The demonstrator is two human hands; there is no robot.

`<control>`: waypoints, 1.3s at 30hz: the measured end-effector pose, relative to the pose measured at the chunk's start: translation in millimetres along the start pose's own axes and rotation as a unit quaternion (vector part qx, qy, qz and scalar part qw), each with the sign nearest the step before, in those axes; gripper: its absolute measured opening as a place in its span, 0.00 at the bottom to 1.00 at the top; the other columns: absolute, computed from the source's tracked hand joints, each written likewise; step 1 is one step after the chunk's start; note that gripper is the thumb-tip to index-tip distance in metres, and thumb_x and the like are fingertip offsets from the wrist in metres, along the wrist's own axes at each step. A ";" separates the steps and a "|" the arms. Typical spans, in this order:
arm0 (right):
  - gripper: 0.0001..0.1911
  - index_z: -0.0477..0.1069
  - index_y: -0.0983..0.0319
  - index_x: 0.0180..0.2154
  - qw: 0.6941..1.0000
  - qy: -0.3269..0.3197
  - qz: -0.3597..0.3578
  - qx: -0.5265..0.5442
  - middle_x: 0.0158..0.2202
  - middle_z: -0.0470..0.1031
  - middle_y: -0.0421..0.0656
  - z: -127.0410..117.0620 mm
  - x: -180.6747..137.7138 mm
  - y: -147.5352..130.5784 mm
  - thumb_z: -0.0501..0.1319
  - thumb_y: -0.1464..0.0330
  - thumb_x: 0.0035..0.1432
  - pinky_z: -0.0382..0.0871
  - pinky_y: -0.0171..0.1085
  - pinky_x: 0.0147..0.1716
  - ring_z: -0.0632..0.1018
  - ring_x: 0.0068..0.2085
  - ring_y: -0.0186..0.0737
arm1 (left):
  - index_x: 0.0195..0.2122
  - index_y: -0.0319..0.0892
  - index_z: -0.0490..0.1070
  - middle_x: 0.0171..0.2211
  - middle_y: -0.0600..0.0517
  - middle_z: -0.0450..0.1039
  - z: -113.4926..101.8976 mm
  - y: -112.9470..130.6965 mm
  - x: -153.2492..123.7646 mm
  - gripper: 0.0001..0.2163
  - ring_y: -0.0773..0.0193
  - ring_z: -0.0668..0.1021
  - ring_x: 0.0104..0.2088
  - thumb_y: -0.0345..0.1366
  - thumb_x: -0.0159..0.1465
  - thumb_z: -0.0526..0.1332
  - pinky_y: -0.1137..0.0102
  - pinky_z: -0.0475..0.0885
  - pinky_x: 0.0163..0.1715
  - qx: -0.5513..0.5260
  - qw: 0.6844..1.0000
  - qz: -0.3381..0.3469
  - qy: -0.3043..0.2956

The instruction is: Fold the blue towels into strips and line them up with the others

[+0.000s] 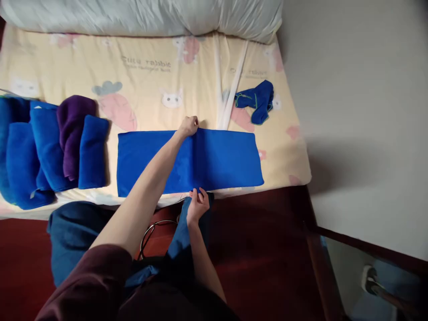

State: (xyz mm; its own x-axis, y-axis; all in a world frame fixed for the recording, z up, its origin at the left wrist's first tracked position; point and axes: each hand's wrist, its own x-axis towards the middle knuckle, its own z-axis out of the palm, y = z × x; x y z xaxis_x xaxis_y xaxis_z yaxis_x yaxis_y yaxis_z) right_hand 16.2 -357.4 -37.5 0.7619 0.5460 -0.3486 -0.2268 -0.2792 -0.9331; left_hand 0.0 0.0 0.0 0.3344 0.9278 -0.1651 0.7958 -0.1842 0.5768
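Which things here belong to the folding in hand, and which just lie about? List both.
In hand:
blue towel spread flat on the bed
left hand pinching its far edge
right hand pinching its near edge

Lying about:
folded blue towels
purple towel
crumpled blue cloth
pillow
rabbit-print sheet

1 head-worn view, steeply down, close above the bed (pixel 150 67)

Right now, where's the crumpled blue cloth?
In the head view the crumpled blue cloth lies upper right on the bed sheet, apart from the flat blue towel below it, near the mattress's right edge.
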 end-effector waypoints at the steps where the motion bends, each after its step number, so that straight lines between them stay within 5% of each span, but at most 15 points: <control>1: 0.28 0.76 0.66 0.46 1.000 0.001 -0.005 -0.010 0.28 0.82 0.46 -1.2 -1.2 -0.1 0.68 0.48 0.58 0.84 0.43 0.38 0.87 0.33 0.48 | 0.47 0.38 0.78 0.41 0.41 0.80 -1.7 1.6 -1.4 0.12 0.52 0.80 0.46 0.30 0.64 0.60 0.59 0.73 0.55 0.000 1.000 0.004 -0.001; 10: 0.27 0.80 0.64 0.44 0.989 0.046 -0.104 -0.097 0.41 0.83 0.51 -20.8 -11.4 -23.0 0.64 0.46 0.61 0.79 0.42 0.47 0.84 0.41 0.46 | 0.44 0.38 0.78 0.38 0.44 0.82 -40.2 25.1 -28.2 0.11 0.54 0.82 0.41 0.30 0.62 0.60 0.61 0.76 0.52 -0.063 0.997 0.030 0.027; 16: 0.32 0.82 0.65 0.41 0.974 0.077 -0.188 -0.098 0.35 0.84 0.51 -36.5 -14.4 -57.6 0.63 0.42 0.60 0.81 0.43 0.41 0.83 0.35 0.47 | 0.41 0.38 0.77 0.35 0.47 0.81 -92.0 60.2 -58.1 0.06 0.62 0.80 0.27 0.31 0.67 0.61 0.63 0.80 0.40 -0.162 0.985 0.030 0.043; 20: 0.31 0.83 0.66 0.42 0.955 0.074 -0.273 -0.085 0.38 0.85 0.55 -50.2 -8.1 -91.4 0.65 0.42 0.61 0.81 0.44 0.42 0.84 0.37 0.47 | 0.38 0.38 0.75 0.31 0.49 0.79 -137.4 78.6 -81.0 0.04 0.63 0.81 0.28 0.32 0.68 0.62 0.65 0.81 0.38 -0.237 0.967 0.053 0.079; 24: 0.33 0.82 0.68 0.43 0.935 0.059 -0.346 -0.053 0.40 0.85 0.56 -62.2 16.5 -146.6 0.66 0.42 0.60 0.82 0.44 0.44 0.85 0.38 0.46 | 0.40 0.37 0.74 0.32 0.49 0.77 -186.7 79.6 -102.2 0.05 0.62 0.82 0.33 0.34 0.67 0.67 0.62 0.81 0.43 -0.314 0.937 0.102 0.116; 29: 0.33 0.80 0.68 0.47 0.911 -0.017 -0.411 -0.002 0.43 0.84 0.54 -64.0 59.7 -248.2 0.68 0.44 0.60 0.82 0.45 0.49 0.85 0.42 0.44 | 0.45 0.37 0.75 0.35 0.50 0.77 -248.9 63.1 -136.2 0.10 0.63 0.82 0.40 0.34 0.66 0.68 0.61 0.79 0.48 -0.329 0.916 0.146 0.175; 34: 0.31 0.80 0.69 0.48 0.881 -0.123 -0.457 0.021 0.41 0.84 0.52 -46.0 91.6 -341.5 0.73 0.49 0.57 0.82 0.48 0.50 0.85 0.44 0.44 | 0.47 0.38 0.77 0.37 0.49 0.78 -304.6 50.1 -185.5 0.13 0.59 0.81 0.46 0.39 0.65 0.71 0.61 0.78 0.51 -0.301 0.912 0.148 0.238; 39: 0.27 0.81 0.69 0.45 0.849 -0.189 -0.493 0.032 0.47 0.83 0.54 -18.8 94.4 -394.5 0.71 0.50 0.58 0.81 0.48 0.49 0.85 0.47 0.42 | 0.47 0.38 0.78 0.38 0.50 0.80 -343.0 42.2 -227.7 0.15 0.65 0.77 0.40 0.39 0.64 0.74 0.58 0.76 0.55 -0.322 0.892 0.157 0.276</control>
State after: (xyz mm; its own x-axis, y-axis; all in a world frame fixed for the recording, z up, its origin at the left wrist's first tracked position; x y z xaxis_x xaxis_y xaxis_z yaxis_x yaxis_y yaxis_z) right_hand 189.0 -210.6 299.4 0.3550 0.7065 0.6123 0.3662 0.4975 -0.7864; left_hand -215.7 -107.9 336.3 0.0504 0.9141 0.4023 0.1926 -0.4041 0.8942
